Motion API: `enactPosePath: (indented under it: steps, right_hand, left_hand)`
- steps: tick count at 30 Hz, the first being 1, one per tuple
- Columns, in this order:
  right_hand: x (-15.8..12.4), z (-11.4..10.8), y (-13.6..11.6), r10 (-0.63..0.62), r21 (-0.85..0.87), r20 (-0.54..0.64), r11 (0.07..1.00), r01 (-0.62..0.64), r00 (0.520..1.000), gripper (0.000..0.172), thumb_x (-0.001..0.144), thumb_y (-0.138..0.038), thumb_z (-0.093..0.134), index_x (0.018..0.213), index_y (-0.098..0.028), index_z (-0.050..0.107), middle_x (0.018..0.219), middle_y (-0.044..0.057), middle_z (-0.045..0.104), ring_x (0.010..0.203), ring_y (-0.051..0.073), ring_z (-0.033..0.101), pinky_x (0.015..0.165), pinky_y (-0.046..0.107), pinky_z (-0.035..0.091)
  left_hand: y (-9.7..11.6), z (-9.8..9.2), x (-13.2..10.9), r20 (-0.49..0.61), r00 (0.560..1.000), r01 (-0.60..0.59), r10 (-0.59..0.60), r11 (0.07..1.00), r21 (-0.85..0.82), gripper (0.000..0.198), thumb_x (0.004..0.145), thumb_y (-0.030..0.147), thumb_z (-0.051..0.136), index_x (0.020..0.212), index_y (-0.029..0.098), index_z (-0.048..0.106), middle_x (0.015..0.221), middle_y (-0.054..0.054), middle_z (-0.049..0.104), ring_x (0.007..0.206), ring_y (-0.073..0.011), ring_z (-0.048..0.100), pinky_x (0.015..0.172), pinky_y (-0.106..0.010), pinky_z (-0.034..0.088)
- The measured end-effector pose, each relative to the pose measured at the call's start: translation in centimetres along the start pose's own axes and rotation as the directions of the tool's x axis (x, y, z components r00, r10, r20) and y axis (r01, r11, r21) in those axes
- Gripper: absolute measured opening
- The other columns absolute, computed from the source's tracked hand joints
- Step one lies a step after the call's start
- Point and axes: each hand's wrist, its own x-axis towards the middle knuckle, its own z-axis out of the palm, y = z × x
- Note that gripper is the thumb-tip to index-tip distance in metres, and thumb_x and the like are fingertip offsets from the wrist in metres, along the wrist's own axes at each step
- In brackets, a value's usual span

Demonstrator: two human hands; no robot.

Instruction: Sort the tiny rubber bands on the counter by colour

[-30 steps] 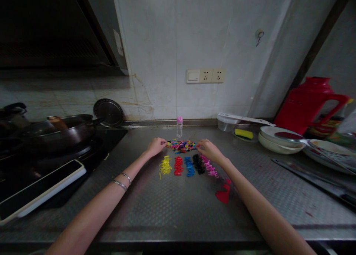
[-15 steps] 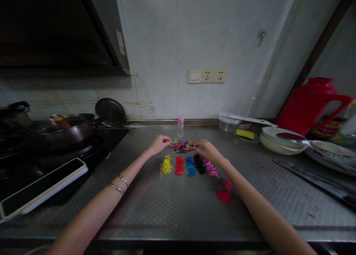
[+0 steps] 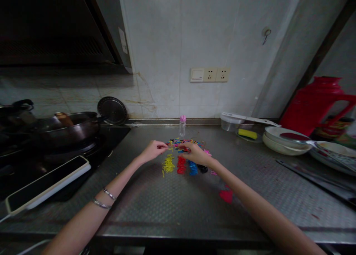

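Note:
Small coloured loops that look like rubber bands lie on the metal counter, with a mixed pile (image 3: 175, 140) at the back. In front of it are sorted heaps: yellow bands (image 3: 168, 163), red bands (image 3: 181, 166), blue bands (image 3: 193, 168), black bands (image 3: 203, 169) and pink bands (image 3: 213, 172). My left hand (image 3: 154, 151) is at the pile's left edge, thumb and finger pinched together; what they hold is too small to make out. Over the pile's front and the red and blue heaps reaches my right hand (image 3: 194, 153), thumb and fingers apart. It partly covers the pile.
A clear bottle with a pink cap (image 3: 182, 126) stands behind the pile. A red heart-shaped piece (image 3: 226, 196) lies by my right forearm. Stacked bowls (image 3: 283, 145), a yellow sponge (image 3: 247, 134) and a knife (image 3: 308, 177) are on the right; a phone (image 3: 47, 184) and pan (image 3: 75, 127) left.
My right hand has moved left from the pile's right edge to its front middle. My left hand has drawn slightly back towards me and left. The view has shifted a little.

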Motion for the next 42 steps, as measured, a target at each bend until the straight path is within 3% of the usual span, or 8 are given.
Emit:
enactPosePath:
  steps: [6, 13, 20, 24, 28, 36, 39, 42]
  right_hand:
    - [2.5, 2.7, -1.0, 0.076, 0.059, -0.013, 0.995, -0.075, 0.997, 0.050, 0.065, -0.026, 0.065, 0.113, -0.016, 0.054, 0.104, 0.008, 0.062, 0.087, 0.017, 0.059, 0.076, 0.029, 0.047]
    - [3.9, 4.6, -1.8, 0.177, 0.070, -0.021, 0.982, -0.175, 0.984, 0.029, 0.066, -0.014, 0.059, 0.094, -0.014, 0.065, 0.075, 0.003, 0.067, 0.066, 0.014, 0.060, 0.057, 0.021, 0.046]
    - [3.8, 3.4, -0.9, 0.200, 0.020, -0.027, 0.980, -0.199, 0.979, 0.028, 0.067, -0.009, 0.048, 0.085, -0.013, 0.068, 0.061, 0.002, 0.065, 0.052, 0.011, 0.057, 0.047, 0.017, 0.041]
    - [3.8, 2.3, -0.3, 0.223, -0.018, -0.054, 0.974, -0.224, 0.973, 0.027, 0.067, -0.011, 0.050, 0.087, -0.013, 0.069, 0.060, 0.002, 0.065, 0.052, 0.010, 0.055, 0.048, 0.017, 0.040]
    - [4.2, 2.0, -0.1, 0.192, 0.013, 0.053, 0.981, -0.193, 0.980, 0.029, 0.067, -0.011, 0.051, 0.090, -0.012, 0.067, 0.060, 0.000, 0.063, 0.052, 0.009, 0.053, 0.047, 0.016, 0.038]
    - [4.8, 3.1, -0.7, 0.073, -0.027, 0.237, 0.997, -0.069, 0.969, 0.041, 0.063, -0.013, 0.057, 0.104, -0.013, 0.063, 0.074, 0.003, 0.066, 0.060, 0.010, 0.055, 0.054, 0.018, 0.041]
    - [4.6, 2.7, -0.4, 0.064, -0.031, 0.204, 0.998, -0.059, 0.977, 0.046, 0.062, -0.017, 0.061, 0.108, -0.016, 0.061, 0.085, 0.004, 0.066, 0.065, 0.011, 0.055, 0.058, 0.019, 0.042]
    - [4.1, 1.1, 1.0, 0.143, -0.067, 0.123, 0.988, -0.136, 0.982, 0.035, 0.065, -0.020, 0.059, 0.099, -0.014, 0.065, 0.080, 0.004, 0.067, 0.065, 0.011, 0.056, 0.058, 0.019, 0.041]
  left_hand:
    - [-0.3, -0.1, 0.0, -0.001, 1.000, -0.009, 0.009, 0.999, -0.032, 0.023, 0.071, 0.025, 0.053, 0.083, 0.010, 0.067, 0.075, -0.005, 0.067, 0.066, -0.0141, 0.057, 0.061, -0.022, 0.042]
    - [-0.7, -0.2, -0.1, 0.022, 0.997, -0.077, 0.078, 0.996, -0.036, 0.024, 0.073, 0.022, 0.051, 0.086, 0.011, 0.067, 0.079, -0.005, 0.068, 0.070, -0.0144, 0.058, 0.064, -0.022, 0.043]
    - [-1.2, -0.7, 0.0, 0.039, 0.998, -0.052, 0.051, 0.999, 0.015, 0.023, 0.072, 0.023, 0.051, 0.083, 0.011, 0.068, 0.075, -0.005, 0.067, 0.064, -0.0134, 0.057, 0.059, -0.021, 0.041]
    - [-1.8, -0.5, 0.1, 0.126, 0.990, -0.066, 0.060, 0.997, 0.042, 0.023, 0.071, 0.022, 0.051, 0.079, 0.011, 0.069, 0.073, -0.005, 0.067, 0.063, -0.0133, 0.056, 0.059, -0.021, 0.040]
    - [-2.2, -0.3, 0.2, 0.191, 0.980, -0.067, 0.058, 0.997, 0.041, 0.025, 0.070, 0.023, 0.052, 0.083, 0.011, 0.069, 0.073, -0.004, 0.067, 0.063, -0.0128, 0.055, 0.058, -0.020, 0.039]
    - [-3.7, -1.1, 0.4, 0.097, 0.995, 0.011, -0.016, 0.999, 0.053, 0.031, 0.072, 0.030, 0.050, 0.085, 0.009, 0.069, 0.070, -0.005, 0.066, 0.060, -0.0125, 0.053, 0.056, -0.021, 0.038]
    - [-4.8, -1.3, 0.5, 0.047, 0.998, 0.032, -0.035, 0.998, 0.062, 0.031, 0.072, 0.031, 0.050, 0.081, 0.008, 0.069, 0.067, -0.005, 0.065, 0.059, -0.0128, 0.053, 0.056, -0.021, 0.038]
    - [-5.4, -1.5, 0.5, 0.001, 0.998, 0.056, -0.056, 0.996, 0.068, 0.031, 0.073, 0.033, 0.050, 0.082, 0.009, 0.068, 0.061, -0.004, 0.063, 0.056, -0.0122, 0.051, 0.054, -0.021, 0.037]
